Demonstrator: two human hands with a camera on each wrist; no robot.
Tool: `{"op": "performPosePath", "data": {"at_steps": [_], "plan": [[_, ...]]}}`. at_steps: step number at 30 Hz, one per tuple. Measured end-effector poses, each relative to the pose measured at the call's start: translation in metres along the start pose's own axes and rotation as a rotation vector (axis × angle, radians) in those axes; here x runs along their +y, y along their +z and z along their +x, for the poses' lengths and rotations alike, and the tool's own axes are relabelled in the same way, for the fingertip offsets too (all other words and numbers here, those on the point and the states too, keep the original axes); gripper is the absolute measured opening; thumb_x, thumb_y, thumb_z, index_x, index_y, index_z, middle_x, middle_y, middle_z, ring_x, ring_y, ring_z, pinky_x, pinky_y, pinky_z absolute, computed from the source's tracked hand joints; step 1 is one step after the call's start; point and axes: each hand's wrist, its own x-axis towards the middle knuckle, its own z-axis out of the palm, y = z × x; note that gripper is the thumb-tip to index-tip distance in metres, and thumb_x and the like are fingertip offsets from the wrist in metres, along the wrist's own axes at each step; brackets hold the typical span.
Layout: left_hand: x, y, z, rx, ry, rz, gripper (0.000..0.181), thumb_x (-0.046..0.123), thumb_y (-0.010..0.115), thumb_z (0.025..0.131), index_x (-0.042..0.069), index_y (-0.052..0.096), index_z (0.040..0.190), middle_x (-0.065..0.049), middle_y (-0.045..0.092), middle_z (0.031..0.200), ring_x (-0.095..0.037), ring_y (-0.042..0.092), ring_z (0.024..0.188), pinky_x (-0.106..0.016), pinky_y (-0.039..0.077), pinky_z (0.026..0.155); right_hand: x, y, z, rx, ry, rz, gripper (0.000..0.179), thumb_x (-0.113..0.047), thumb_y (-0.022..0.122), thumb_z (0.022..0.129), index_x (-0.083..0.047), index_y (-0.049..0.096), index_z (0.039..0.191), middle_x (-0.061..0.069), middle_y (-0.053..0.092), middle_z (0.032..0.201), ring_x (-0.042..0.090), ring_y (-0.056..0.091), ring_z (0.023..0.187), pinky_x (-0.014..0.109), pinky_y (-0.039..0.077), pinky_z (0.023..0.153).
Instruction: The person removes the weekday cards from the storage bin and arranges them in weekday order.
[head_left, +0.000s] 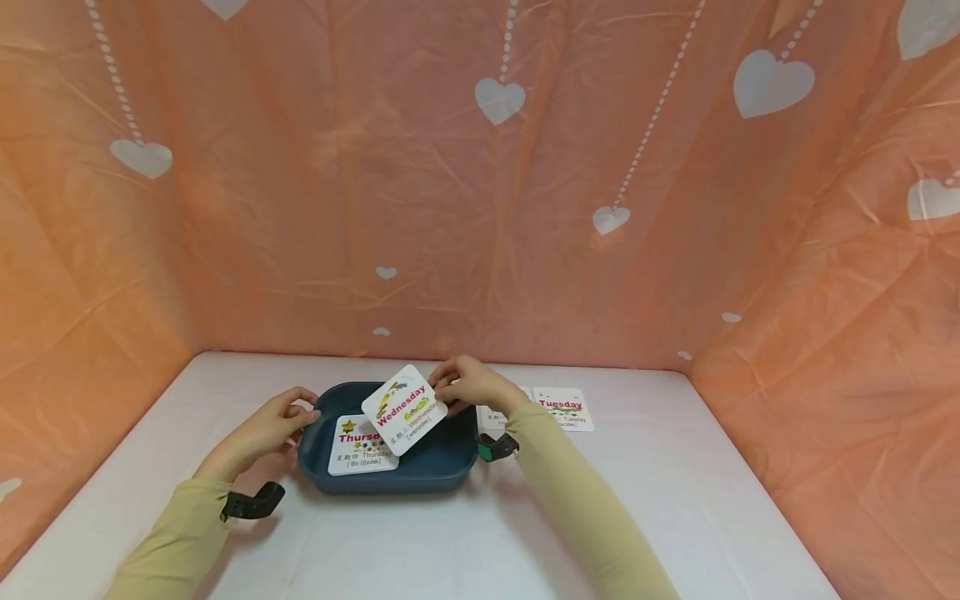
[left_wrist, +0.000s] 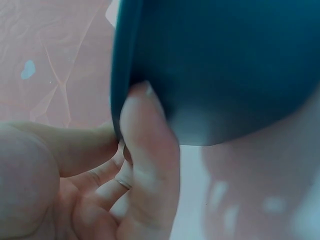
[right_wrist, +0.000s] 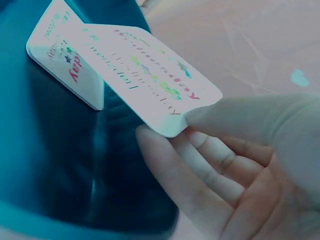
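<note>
My right hand (head_left: 477, 386) pinches the corner of a white "Wednesday" card (head_left: 406, 410) between thumb and fingers, tilted above a dark blue tray (head_left: 431, 483). In the right wrist view the held card (right_wrist: 150, 75) overlaps another card (right_wrist: 70, 55) in the tray. That one is a "Thursday" card (head_left: 363, 458), lying at the tray's left side, its upper right corner hidden by the held card. At the tray's left end, my left hand (head_left: 262, 427) grips the rim, and the left wrist view has the thumb and a finger (left_wrist: 150, 140) on either side of the tray wall (left_wrist: 125, 65).
Right of the tray, a "Tuesday" card (head_left: 562, 408) lies on the white table (head_left: 360, 550). Beside it is another card (head_left: 491, 421), partly covered by the right hand and wrist. Orange cloth (head_left: 420, 208) with white hearts surrounds the table at the back and sides.
</note>
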Motion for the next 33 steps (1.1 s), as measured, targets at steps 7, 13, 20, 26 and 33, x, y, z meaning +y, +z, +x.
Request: {"op": "performPosePath", "data": {"at_steps": [7, 13, 20, 26, 33], "plan": [[0.0, 0.0, -0.001, -0.005, 0.012, -0.022, 0.035, 0.017, 0.049, 0.101, -0.003, 0.038, 0.127, -0.013, 0.054, 0.081, -0.021, 0.055, 0.067, -0.032, 0.047, 0.052, -0.003, -0.017, -0.014, 0.069, -0.014, 0.069, 0.023, 0.002, 0.06, 0.089, 0.006, 0.061, 0.112, 0.013, 0.06, 0.094, 0.019, 0.06, 0.078, 0.039, 0.055, 0.067], [-0.001, -0.001, 0.0, -0.009, 0.012, -0.023, 0.035, 0.016, 0.049, 0.101, -0.003, 0.037, 0.127, -0.013, 0.055, 0.081, -0.021, 0.055, 0.067, -0.032, 0.047, 0.052, 0.0, -0.036, -0.028, 0.104, -0.058, 0.094, 0.022, 0.002, 0.059, 0.09, 0.006, 0.06, 0.112, 0.014, 0.061, 0.094, 0.022, 0.064, 0.078, 0.045, 0.054, 0.071], [-0.002, -0.002, 0.0, -0.013, 0.011, -0.019, 0.036, 0.017, 0.05, 0.1, -0.002, 0.037, 0.128, -0.014, 0.055, 0.081, -0.022, 0.055, 0.066, -0.032, 0.047, 0.051, 0.004, -0.059, -0.043, 0.168, -0.039, 0.123, 0.024, 0.001, 0.059, 0.091, 0.008, 0.059, 0.115, 0.016, 0.062, 0.096, 0.021, 0.063, 0.079, 0.047, 0.053, 0.076], [-0.002, -0.001, 0.0, -0.016, 0.01, -0.027, 0.036, 0.017, 0.049, 0.101, -0.003, 0.037, 0.128, -0.013, 0.055, 0.081, -0.022, 0.055, 0.066, -0.033, 0.047, 0.051, 0.01, -0.079, -0.057, 0.221, -0.01, 0.125, 0.027, 0.0, 0.059, 0.093, 0.008, 0.057, 0.118, 0.016, 0.063, 0.099, 0.024, 0.064, 0.083, 0.045, 0.053, 0.076], [0.0, 0.001, -0.001, -0.017, 0.011, -0.033, 0.034, 0.015, 0.049, 0.101, -0.003, 0.037, 0.127, -0.013, 0.053, 0.079, -0.021, 0.054, 0.062, -0.032, 0.046, 0.05, 0.024, -0.104, -0.076, 0.286, 0.009, 0.106, 0.028, -0.001, 0.056, 0.094, 0.009, 0.054, 0.12, 0.018, 0.062, 0.104, 0.022, 0.063, 0.088, 0.046, 0.052, 0.08]]}}
